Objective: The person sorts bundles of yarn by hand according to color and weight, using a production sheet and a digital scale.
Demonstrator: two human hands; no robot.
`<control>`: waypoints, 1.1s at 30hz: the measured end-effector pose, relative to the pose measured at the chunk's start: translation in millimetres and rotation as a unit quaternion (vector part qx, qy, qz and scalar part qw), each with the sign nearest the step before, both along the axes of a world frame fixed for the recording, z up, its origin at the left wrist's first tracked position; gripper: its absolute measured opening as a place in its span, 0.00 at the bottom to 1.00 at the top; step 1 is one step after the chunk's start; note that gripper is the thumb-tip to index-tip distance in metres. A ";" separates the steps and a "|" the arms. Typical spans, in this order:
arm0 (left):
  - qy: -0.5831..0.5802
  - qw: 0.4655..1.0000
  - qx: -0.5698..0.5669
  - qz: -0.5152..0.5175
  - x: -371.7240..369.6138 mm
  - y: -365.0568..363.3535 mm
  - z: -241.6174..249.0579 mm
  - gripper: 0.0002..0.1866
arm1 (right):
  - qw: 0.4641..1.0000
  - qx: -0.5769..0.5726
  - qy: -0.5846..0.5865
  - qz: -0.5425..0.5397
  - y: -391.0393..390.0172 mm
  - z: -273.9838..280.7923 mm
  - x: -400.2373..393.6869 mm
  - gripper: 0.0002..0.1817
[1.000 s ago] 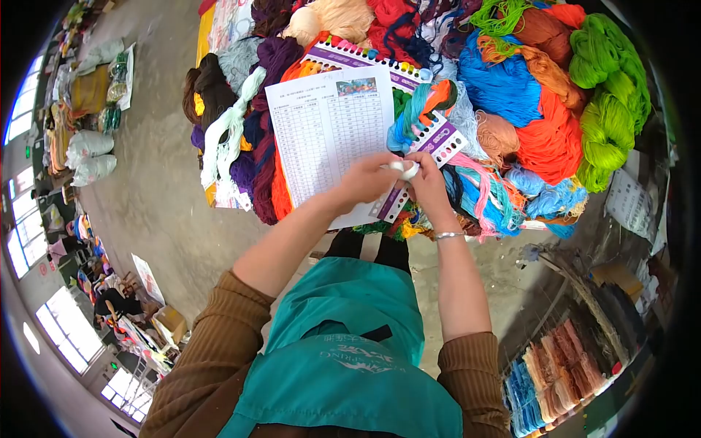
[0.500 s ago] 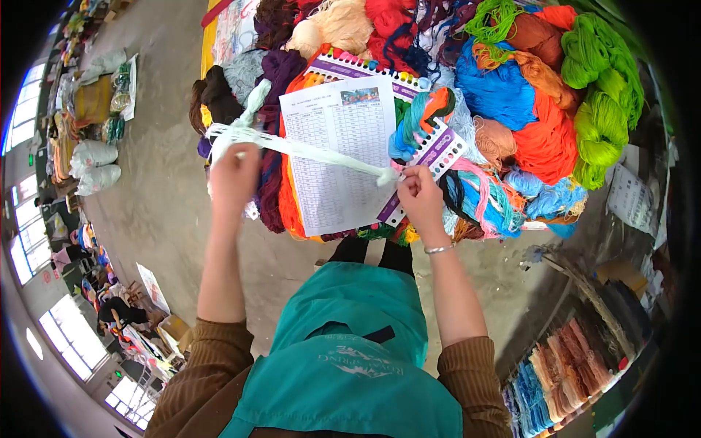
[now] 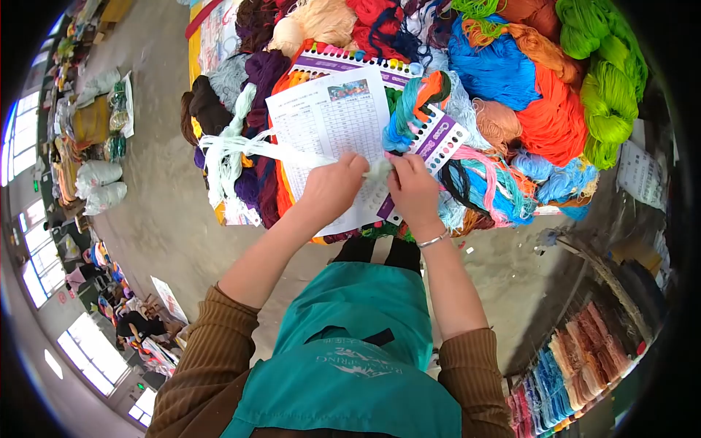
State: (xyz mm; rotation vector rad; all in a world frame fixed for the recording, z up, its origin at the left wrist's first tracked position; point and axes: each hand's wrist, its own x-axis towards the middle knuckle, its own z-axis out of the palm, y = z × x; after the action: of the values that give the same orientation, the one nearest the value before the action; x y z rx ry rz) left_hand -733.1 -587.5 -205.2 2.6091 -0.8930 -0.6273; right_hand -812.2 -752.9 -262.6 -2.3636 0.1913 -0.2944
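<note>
A pale mint-white thread skein (image 3: 281, 150) stretches across a printed sheet (image 3: 332, 120), its loose far part draped over the pile at the left. My left hand (image 3: 334, 188) is closed near the skein's right end, fingertips pinching it. Right beside it, my right hand (image 3: 415, 191) pinches the very end of the same skein; a short pale tuft shows between the two hands. Just above my right hand, a purple-and-white thread card (image 3: 438, 139) with holes carries a bundle of blue, teal and orange threads (image 3: 412, 109).
Heaped yarn covers the table: blue yarn (image 3: 491, 69), red-orange yarn (image 3: 551, 120), green skeins (image 3: 613, 102) and dark purple yarn (image 3: 264, 73). Another thread card (image 3: 321, 64) lies behind the sheet. Coloured skeins (image 3: 577, 365) hang at lower right. Plastic bags (image 3: 102, 182) sit on the floor at left.
My left hand has moved right along the skein, from its left part to beside my right hand. My right hand stays at the skein's end. The view has shifted slightly.
</note>
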 end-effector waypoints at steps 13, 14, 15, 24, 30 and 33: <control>0.038 0.998 -0.028 -0.036 9.2 -5.1 -16.8 0.06 | 0.828 0.545 0.066 -0.112 -12.1 -15.4 -14.6 0.06; 0.036 0.998 -0.006 -0.044 8.6 -8.3 -16.8 0.06 | 0.864 0.493 0.046 -0.090 -17.0 -21.1 -17.3 0.05; 0.036 0.998 -0.005 -0.046 8.6 -10.1 -17.4 0.06 | 0.896 0.438 0.027 -0.068 -19.1 -27.1 -20.1 0.04; -0.035 0.994 0.033 -0.101 10.3 -8.7 -17.6 0.05 | 0.800 0.582 0.056 -0.134 -8.3 -11.5 -12.3 0.03; -0.035 0.992 0.032 -0.113 8.5 -6.6 -23.7 0.04 | 0.897 0.417 0.031 -0.144 -3.3 -27.6 -14.7 0.02; -0.052 0.992 0.056 -0.102 15.1 -4.3 -15.4 0.05 | 0.948 0.292 0.019 -0.126 0.9 -24.4 -11.5 0.03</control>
State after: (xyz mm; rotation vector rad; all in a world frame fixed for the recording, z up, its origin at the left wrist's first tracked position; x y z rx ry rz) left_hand -718.0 -591.8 -220.6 2.6924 -1.2025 -0.6129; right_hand -823.6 -752.0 -287.0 -1.7548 0.5266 -0.2676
